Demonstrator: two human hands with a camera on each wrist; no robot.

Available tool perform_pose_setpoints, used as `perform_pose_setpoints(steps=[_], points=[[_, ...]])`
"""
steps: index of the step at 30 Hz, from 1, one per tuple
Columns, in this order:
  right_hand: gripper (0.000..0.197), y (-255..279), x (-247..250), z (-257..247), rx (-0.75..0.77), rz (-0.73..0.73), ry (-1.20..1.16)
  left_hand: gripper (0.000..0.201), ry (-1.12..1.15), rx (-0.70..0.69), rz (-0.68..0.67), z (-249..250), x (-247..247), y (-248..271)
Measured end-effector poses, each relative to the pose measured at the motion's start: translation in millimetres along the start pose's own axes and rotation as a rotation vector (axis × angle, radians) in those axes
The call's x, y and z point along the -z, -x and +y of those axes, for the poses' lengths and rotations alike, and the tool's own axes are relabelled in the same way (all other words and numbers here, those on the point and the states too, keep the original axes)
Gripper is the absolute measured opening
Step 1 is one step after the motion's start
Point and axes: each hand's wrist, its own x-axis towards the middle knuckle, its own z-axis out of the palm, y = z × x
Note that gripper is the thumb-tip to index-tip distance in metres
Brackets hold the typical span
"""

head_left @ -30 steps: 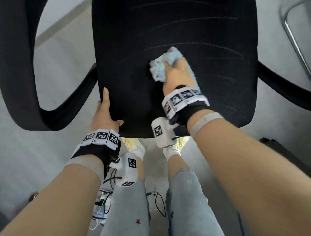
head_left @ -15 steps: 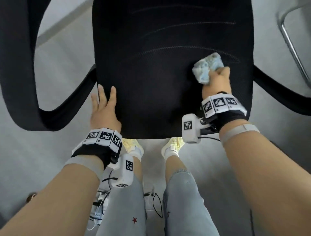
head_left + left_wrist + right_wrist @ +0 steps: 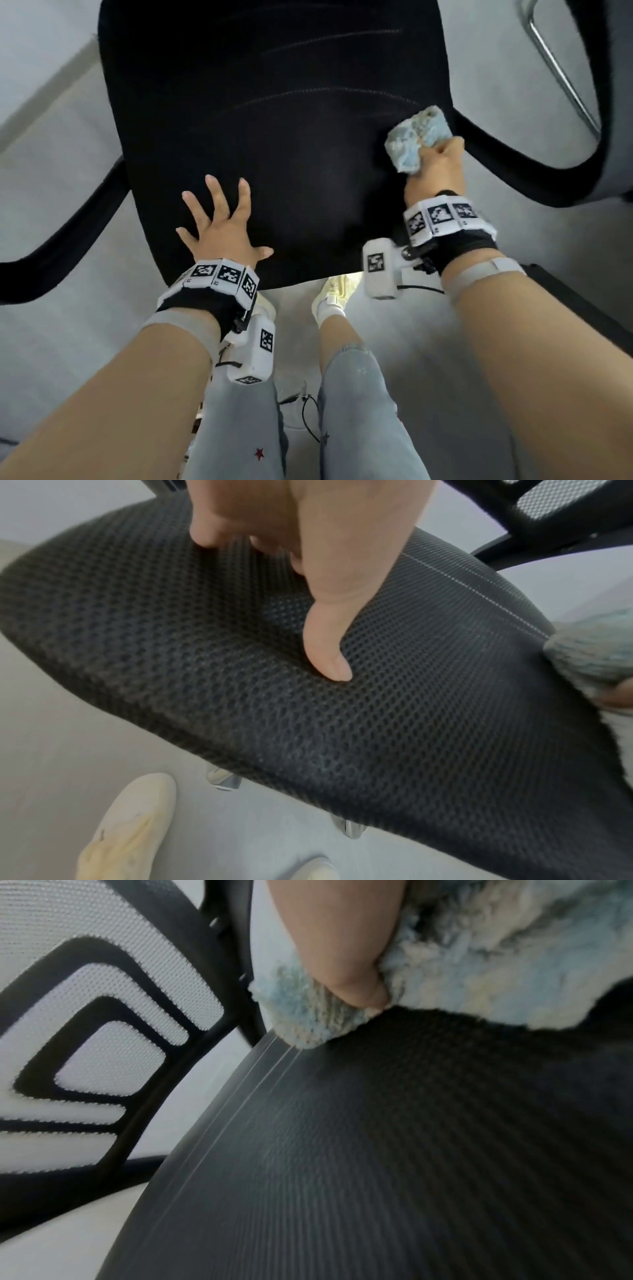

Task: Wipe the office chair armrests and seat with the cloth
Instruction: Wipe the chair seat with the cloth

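The black mesh seat [image 3: 291,154] of the office chair fills the middle of the head view. My right hand [image 3: 435,164] grips a bunched pale blue cloth [image 3: 416,138] at the seat's right edge, beside the right armrest [image 3: 534,164]. In the right wrist view my thumb presses into the fluffy cloth [image 3: 479,961], which touches the seat [image 3: 411,1150]. My left hand [image 3: 219,222] lies flat with spread fingers on the seat's front left part; its thumb [image 3: 325,642] rests on the mesh [image 3: 240,696]. The left armrest [image 3: 68,246] curves off to the left.
The chair's mesh backrest [image 3: 85,1015] rises behind the seat. A chrome tube frame [image 3: 561,75] stands at the upper right. My legs and pale shoes [image 3: 335,291] are just in front of the seat, with cables [image 3: 308,411] on the grey floor.
My right hand has swept the cloth from the seat's middle to its right edge. My left hand has shifted inward on the seat and spread its fingers.
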Motion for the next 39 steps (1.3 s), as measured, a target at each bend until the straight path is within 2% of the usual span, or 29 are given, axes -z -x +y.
perform_pose_setpoints(steps=[3,4,5,6,7,8,10,11,12,13,14,16,17,18,19,20,21,22,24,26,28,30,31,33,34,35,36,38,39], points=[[0.044,37,-30,-10,0.164,-0.326,0.155,0.108,0.017,0.04,-0.002,6,2,0],[0.041,54,-44,-11,0.245,-0.437,0.179,0.108,0.02,0.05,-0.006,7,3,1],[0.025,70,-57,-8,0.303,-0.527,0.227,0.108,0.017,0.057,-0.013,7,4,1],[0.005,81,-57,-7,0.37,-0.517,0.233,0.109,0.012,0.059,-0.022,7,5,1],[0.025,80,-59,2,0.351,-0.507,0.226,0.11,0.007,0.059,-0.033,7,5,1],[0.035,79,-49,4,0.394,-0.503,0.233,0.11,0.003,0.058,-0.044,6,6,1],[0.038,61,-29,13,0.308,-0.456,0.152,0.11,0.004,0.061,-0.062,6,7,0],[0.038,47,-13,15,0.211,-0.367,0.149,0.11,0.01,0.064,-0.065,7,7,1],[0.034,33,-2,20,0.196,-0.202,0.121,0.11,0.019,0.068,-0.064,8,6,1],[0.031,24,3,25,0.076,-0.127,0.078,0.11,0.03,0.072,-0.058,9,5,2],[0.027,18,6,26,0.07,-0.026,0.126,0.109,0.04,0.077,-0.052,10,4,3],[0.008,28,1,19,0.031,-0.025,0.176,0.108,0.051,0.078,-0.032,12,1,4],[0.006,35,-7,13,-0.005,-0.092,0.107,0.108,0.055,0.075,-0.022,12,0,5],[0.02,47,-23,8,0.022,-0.162,-0.004,0.107,0.063,0.073,-0.014,12,-1,5],[0.031,62,-42,-5,0.08,-0.307,-0.051,0.107,0.074,0.072,-0.011,11,-1,5],[0.032,77,-60,-13,0.139,-0.439,-0.053,0.107,0.087,0.069,-0.014,10,0,5],[0.019,85,-74,-18,0.128,-0.54,-0.029,0.107,0.101,0.065,-0.019,8,1,4],[0.01,87,-74,-27,0.192,-0.573,-0.005,0.108,0.116,0.057,-0.025,5,2,4],[0.037,69,-64,-31,0.254,-0.609,0.038,0.113,0.176,0.056,-0.017,-2,6,3],[0.044,35,-39,-28,0.149,-0.523,0.048,0.119,0.295,0.14,0.043,-10,16,-1],[0.028,-5,-8,-23,0.091,-0.254,-0.033,0.127,0.445,0.327,0.078,-15,28,-11],[0.01,-39,10,-25,0.001,-0.012,0.043,0.136,0.52,0.475,0.047,-11,39,-20],[0.007,-51,11,-28,-0.037,0.021,0.079,0.139,0.529,0.519,0.039,-6,44,-22],[0.028,-56,0,-44,-0.015,-0.014,0.173,0.141,0.551,0.558,0.035,9,51,-26],[0.037,-48,-17,-58,0.009,-0.074,0.168,0.143,0.568,0.571,0.028,17,55,-28],[0.041,-37,-34,-69,0.138,-0.166,0.213,0.145,0.57,0.58,0.02,26,55,-35],[0.038,-26,-54,-76,0.263,-0.308,0.224,0.148,0.568,0.589,0.015,33,61,-38],[0.008,-10,-73,-88,0.531,-0.412,0.348,0.148,0.571,0.596,0.023,46,69,-45],[0.017,-14,-76,-88,0.582,-0.451,0.303,0.144,0.589,0.582,0.012,49,72,-46]])
